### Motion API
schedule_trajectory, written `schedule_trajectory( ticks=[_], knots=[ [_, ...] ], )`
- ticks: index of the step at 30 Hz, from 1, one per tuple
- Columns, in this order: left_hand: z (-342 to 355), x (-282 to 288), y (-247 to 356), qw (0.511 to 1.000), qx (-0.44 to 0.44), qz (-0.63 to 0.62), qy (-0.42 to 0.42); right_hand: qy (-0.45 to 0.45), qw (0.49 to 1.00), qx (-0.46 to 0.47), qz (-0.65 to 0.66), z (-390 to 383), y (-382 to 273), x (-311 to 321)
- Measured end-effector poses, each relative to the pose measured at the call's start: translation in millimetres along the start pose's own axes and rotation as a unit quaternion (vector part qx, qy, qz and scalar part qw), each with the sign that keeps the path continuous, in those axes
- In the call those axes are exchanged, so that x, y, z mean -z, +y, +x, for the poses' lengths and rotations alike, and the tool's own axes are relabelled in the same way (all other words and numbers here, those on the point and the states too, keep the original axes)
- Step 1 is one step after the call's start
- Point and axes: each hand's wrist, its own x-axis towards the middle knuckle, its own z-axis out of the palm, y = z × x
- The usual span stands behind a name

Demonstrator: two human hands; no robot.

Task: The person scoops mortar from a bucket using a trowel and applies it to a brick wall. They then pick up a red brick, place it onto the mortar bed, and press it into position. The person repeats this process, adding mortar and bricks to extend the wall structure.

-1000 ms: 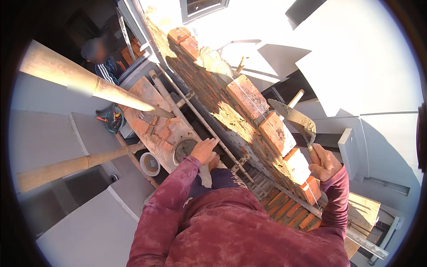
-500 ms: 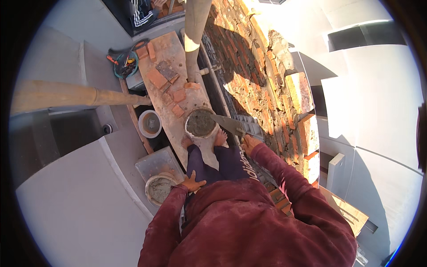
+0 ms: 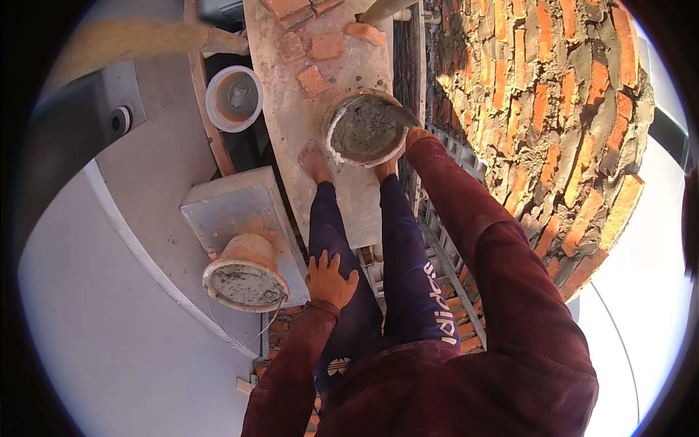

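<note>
My right hand (image 3: 415, 136) is closed on the handle of a trowel (image 3: 399, 115), whose blade reaches into a round bucket of grey mortar (image 3: 361, 130) beside my bare feet on the plank (image 3: 349, 207). My left hand (image 3: 331, 284) has its fingers spread against my left thigh, holding nothing. Close to it, on a pale box-like block (image 3: 218, 204), sits a second bucket of mortar (image 3: 247, 284) with a wire handle. How deep the blade sits in the mortar cannot be made out.
The rough brick wall (image 3: 542, 146) runs along my right. Broken bricks (image 3: 328, 46) lie beyond the bucket. A pale tub (image 3: 234, 98) sits left of the plank. A bamboo pole (image 3: 138, 40) crosses the upper left, a second (image 3: 382, 11) stands by the plank's far end.
My right hand has brought the trowel from the wall top to the mortar bucket. My left hand has dropped to my thigh. The view has tipped down, and the other person is out of it.
</note>
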Motion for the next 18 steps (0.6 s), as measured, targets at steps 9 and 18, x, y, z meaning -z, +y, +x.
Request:
schedule_trajectory(
  ticks=[9,18],
  knots=[
    [11.7,-14.1,6.5,0.998,-0.018,-0.056,0.020,0.046,0.977,0.127,0.164,48.7,-19.1,-114.2],
    [21.8,3.6,4.7,0.998,-0.034,-0.053,0.013,-0.060,0.759,0.042,0.647,63.1,-39.3,-171.9]
  ],
)
